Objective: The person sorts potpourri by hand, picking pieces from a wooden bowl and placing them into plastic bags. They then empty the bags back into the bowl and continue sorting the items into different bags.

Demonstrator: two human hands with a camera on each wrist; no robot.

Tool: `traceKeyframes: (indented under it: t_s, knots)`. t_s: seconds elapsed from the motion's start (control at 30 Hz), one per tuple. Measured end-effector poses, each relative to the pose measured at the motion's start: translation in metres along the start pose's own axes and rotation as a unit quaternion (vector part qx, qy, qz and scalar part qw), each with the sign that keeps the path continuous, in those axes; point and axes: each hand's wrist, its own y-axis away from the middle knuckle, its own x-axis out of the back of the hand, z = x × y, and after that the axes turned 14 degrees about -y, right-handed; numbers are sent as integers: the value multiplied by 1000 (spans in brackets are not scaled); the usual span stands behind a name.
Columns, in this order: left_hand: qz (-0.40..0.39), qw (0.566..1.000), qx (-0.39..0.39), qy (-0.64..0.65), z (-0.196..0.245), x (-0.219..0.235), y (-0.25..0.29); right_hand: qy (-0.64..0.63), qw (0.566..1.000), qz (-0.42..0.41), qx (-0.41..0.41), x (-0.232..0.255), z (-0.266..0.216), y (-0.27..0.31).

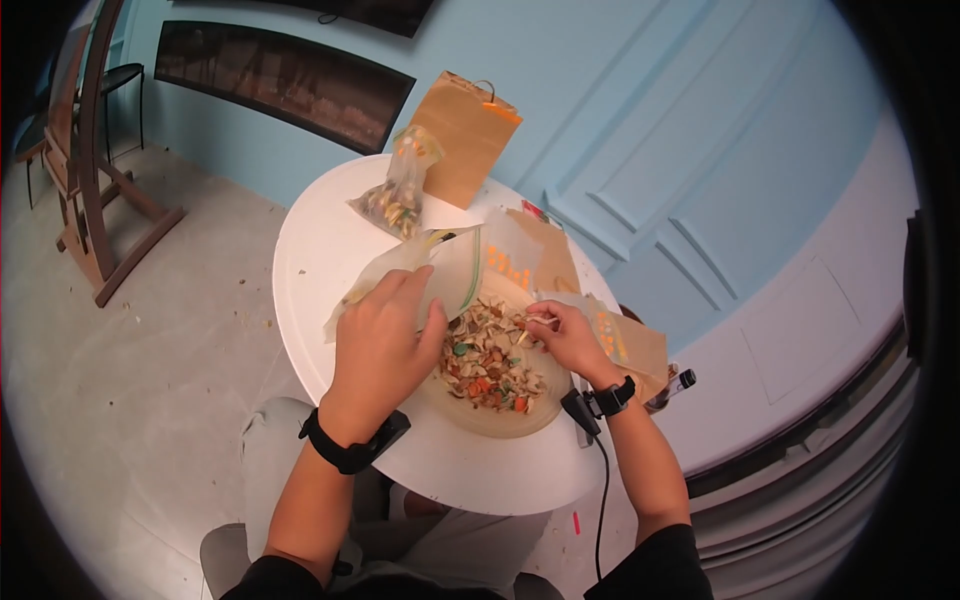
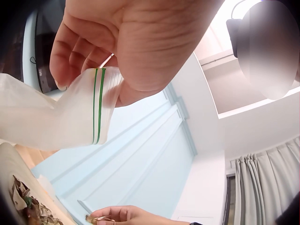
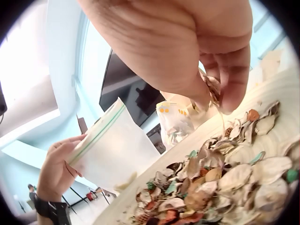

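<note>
My left hand (image 1: 385, 335) grips the top edge of a translucent zip bag (image 2: 70, 112) with a green seal line; in the right wrist view a few pale pieces show low in the bag (image 3: 126, 150). My right hand (image 1: 572, 345) pinches some dried pieces (image 3: 213, 88) between thumb and fingers, over a round wooden plate (image 1: 470, 420). Dried petals and chips (image 3: 206, 187), mostly beige with orange, brown and green ones, lie heaped on the plate. The bag is held at the plate's far left side.
Behind on the white round table (image 1: 310, 230) stand a filled clear bag (image 1: 398, 205) and a brown paper bag (image 1: 465, 140). Flat paper packets with orange print (image 1: 635, 345) lie at the right. A wooden easel (image 1: 95, 200) is on the floor at the left.
</note>
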Motion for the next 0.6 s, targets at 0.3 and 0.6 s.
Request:
traceKeyframes:
  t_s: [0.3, 0.6]
  knots:
    - [-7, 1000, -6, -2, -3, 11, 2, 210, 977, 29, 35, 3, 13, 21]
    - [-21, 1000, -8, -2, 0, 13, 4, 157, 985, 22, 74, -11, 45, -19]
